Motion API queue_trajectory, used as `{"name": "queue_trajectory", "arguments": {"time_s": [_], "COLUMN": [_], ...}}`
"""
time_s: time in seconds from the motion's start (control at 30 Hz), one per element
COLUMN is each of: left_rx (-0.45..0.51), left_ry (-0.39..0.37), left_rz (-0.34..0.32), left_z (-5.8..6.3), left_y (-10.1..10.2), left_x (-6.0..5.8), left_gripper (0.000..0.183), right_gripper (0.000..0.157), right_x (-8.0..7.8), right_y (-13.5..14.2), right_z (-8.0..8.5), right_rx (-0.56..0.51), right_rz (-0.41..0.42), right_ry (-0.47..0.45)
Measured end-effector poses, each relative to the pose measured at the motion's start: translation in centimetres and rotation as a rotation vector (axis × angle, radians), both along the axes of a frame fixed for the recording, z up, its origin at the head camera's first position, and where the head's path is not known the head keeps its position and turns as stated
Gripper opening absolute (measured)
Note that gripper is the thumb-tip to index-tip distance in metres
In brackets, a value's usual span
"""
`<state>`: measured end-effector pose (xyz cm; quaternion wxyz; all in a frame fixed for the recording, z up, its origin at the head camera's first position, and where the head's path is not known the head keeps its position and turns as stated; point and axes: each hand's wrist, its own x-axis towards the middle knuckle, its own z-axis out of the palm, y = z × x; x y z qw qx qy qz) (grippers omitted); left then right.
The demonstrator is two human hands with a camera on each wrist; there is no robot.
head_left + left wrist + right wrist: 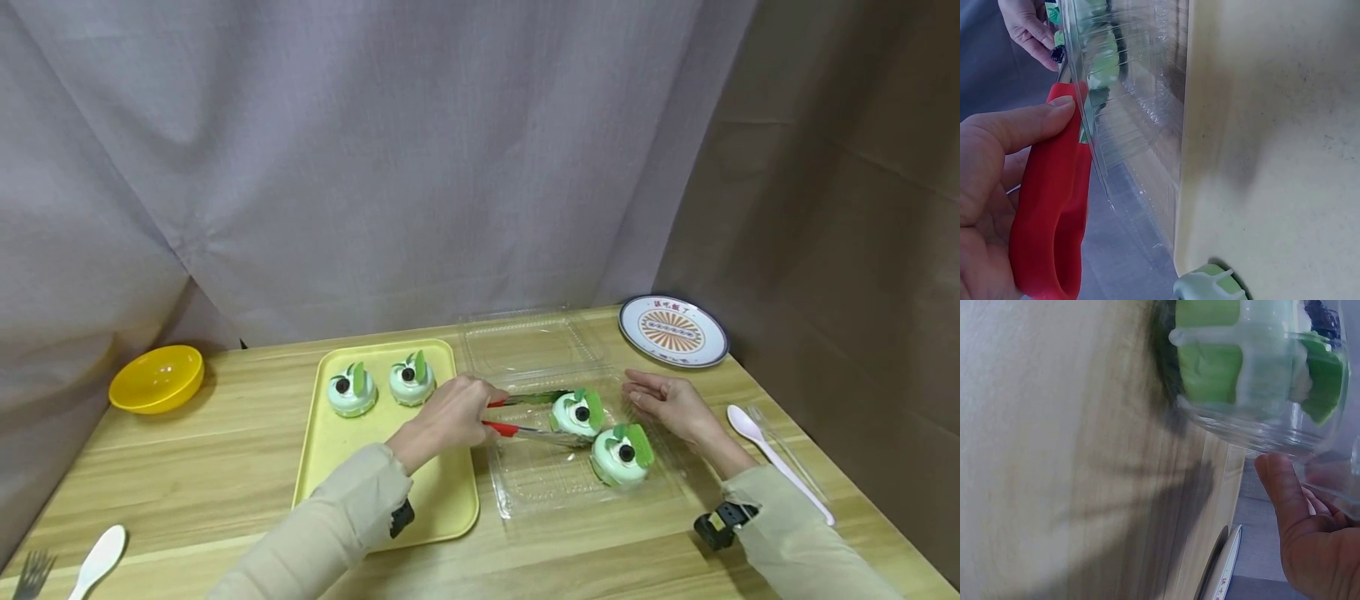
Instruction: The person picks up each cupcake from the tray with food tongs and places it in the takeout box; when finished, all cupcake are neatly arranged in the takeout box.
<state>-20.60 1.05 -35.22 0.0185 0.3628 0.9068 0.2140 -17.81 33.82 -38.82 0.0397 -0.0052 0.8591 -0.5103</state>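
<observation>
My left hand [459,410] grips red-handled tongs [1054,187]. Their two arms lie on either side of a mint-green cake [570,417] topped with a dark cookie and green leaf pieces. A second such cake [617,467] sits nearer me, to its right. Both are in a clear plastic container [532,492] whose lid [517,343] lies open toward the curtain. At the container's right wall, my right hand [671,407] has its fingers extended; in the right wrist view the fingertips [1277,467] touch the clear plastic.
Left of the container is a yellow tray [375,492] bearing two similar cakes [351,393]. A yellow bowl [157,382], a white spoon [101,557] and a fork [33,575] lie farther left. To the right are a patterned plate [673,332], a pale spoon [780,458] and a clear utensil [787,450].
</observation>
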Motion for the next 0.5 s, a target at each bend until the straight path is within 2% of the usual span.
{"name": "queue_trajectory", "arguments": {"time_s": [0.2, 0.5], "left_rx": [0.016, -0.018], "left_ry": [-0.048, -0.035], "left_rz": [0.005, 0.026], "left_z": [-0.02, 0.32], "left_y": [0.01, 0.03], "left_x": [-0.22, -0.03], "left_gripper": [0.052, 0.055], "right_gripper": [0.048, 0.049], "right_x": [0.00, 0.07], "right_y": [0.00, -0.06], "right_z": [0.03, 0.16], "right_rx": [0.002, -0.011], "right_rz": [0.007, 0.008], "right_ry": [-0.005, -0.021]}}
